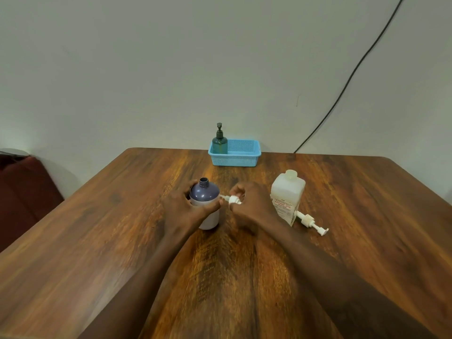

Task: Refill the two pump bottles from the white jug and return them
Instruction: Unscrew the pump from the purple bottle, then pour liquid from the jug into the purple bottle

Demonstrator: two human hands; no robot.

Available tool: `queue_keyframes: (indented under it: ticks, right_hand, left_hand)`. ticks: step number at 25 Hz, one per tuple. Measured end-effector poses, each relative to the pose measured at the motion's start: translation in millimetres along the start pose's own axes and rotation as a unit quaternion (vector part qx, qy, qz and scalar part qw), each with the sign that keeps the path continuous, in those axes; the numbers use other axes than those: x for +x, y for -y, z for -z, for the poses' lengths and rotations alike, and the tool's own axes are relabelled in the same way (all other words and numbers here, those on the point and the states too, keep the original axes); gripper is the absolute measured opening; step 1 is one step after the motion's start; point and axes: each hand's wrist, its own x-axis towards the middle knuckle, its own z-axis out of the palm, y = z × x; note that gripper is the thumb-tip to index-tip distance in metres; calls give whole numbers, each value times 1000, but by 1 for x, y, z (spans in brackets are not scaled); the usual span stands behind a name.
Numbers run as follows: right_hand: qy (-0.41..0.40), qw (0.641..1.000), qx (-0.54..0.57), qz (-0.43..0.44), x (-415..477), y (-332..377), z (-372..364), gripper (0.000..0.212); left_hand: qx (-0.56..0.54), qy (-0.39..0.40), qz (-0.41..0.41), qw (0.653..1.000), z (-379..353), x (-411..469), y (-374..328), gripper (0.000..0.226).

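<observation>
The left hand [182,209] has its grip wrapped round the open purple bottle [205,194] on the counter [97,228]. Behind, the green pump bottle [219,140] sits in the blue basket [244,157]. The right hand [247,204] pinches the white pump [233,199]. The white jug [287,194] stands open. Pouring probably still waits.

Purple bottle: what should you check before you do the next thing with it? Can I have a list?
1. Purple bottle stands upright on the table: ok.
2. Left hand has a grip round it: ok.
3. Bottle neck is open, pump off: ok.
4. Right hand free for pouring: not ok, it holds the white pump.
5. White jug upright and nearby: ok.
6. How full the bottle is: cannot tell.
</observation>
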Motion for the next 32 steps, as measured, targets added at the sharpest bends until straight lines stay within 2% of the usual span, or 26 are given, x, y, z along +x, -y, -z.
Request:
queue_keyframes:
  ticks: [2, 5, 9, 11, 13, 15, 17, 21, 24, 27, 30, 32]
  right_hand:
    - [17, 999, -42, -19, -7, -9, -8, 26]
    - [52, 994, -84, -37, -10, -20, -13, 22]
    - [65, 996, -63, -27, -11, -18, -6, 19]
    - [0, 998, -39, 46, -16, -11, 6, 23]
    - [-111, 985, -39, 126, -22, -8, 23, 30]
    - [-210, 967, -41, 140, -27, -10, 44, 40]
    - [-246, 961, -58, 112, -30, -16, 66, 42]
    - [-229, 969, -75, 53, -30, -32, 90, 51]
    - [-175, 984, -44, -6, -27, -48, 92, 74]
    - [-91, 992, 31, -85, -29, -68, 90, 96]
    - [-57, 987, 114, -99, -30, -83, 88, 102]
    - [-79, 986, 116, -91, -31, -86, 85, 97]
  left_hand:
    - [3, 2, -1, 1000, -1, 0, 1, 80]
    - [6, 7, 6, 1000, -4, -1, 1, 84]
    - [-14, 8, -5, 1000, -6, -2, -7, 76]
    - [-23, 7, -12, 1000, -7, -4, -13, 70]
    - [-29, 9, -20, 999, -10, -5, -19, 67]
    - [-35, 10, -22, 999, -16, -5, -22, 66]
    - [-43, 24, -21, 999, -26, -5, -27, 70]
    - [-66, 48, -35, 996, -49, -5, -42, 83]
    - [-72, 58, -48, 995, -60, -2, -56, 80]
    - [-67, 68, -59, 994, -67, 1, -65, 88]
    - [-63, 77, -63, 993, -73, 1, -66, 87]
    - [-65, 80, -55, 993, -74, -1, -65, 92]
